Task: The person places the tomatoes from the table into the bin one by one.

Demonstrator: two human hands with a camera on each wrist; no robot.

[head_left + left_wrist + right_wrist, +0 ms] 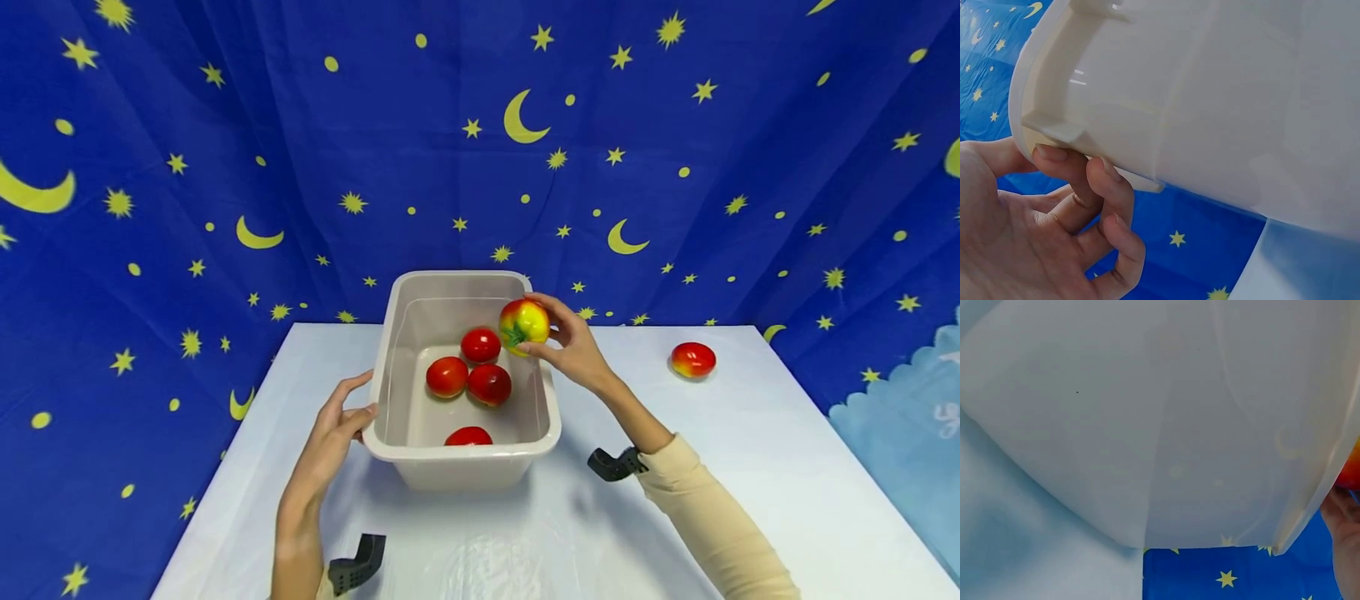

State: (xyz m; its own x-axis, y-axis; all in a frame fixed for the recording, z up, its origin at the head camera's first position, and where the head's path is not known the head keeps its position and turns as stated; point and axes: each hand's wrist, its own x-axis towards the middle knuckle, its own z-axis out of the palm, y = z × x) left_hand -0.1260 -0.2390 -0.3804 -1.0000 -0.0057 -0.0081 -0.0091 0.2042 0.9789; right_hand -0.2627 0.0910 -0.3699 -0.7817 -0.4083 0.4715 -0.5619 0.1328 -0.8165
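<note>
A deep light-grey plastic basin (461, 453) stands on the table, with several glossy red fruits (491, 385) lying in it. My left hand (330, 429) holds the basin's left rim; in the left wrist view its bent fingers (1110, 178) are against the underside of the rim. Over the basin's right side my right hand (576, 348) grips a red-and-yellow tomato-like fruit (529, 322), its green leafy top turned toward me. In the right wrist view the basin's outer wall (1097, 425) hides most of that fruit and the hand.
One more red fruit (693, 360) with a yellow patch lies on the white table (757, 467), right of the basin. Behind the table hangs a blue curtain (420, 167) with yellow stars and moons. Each wrist carries a black mount (617, 464).
</note>
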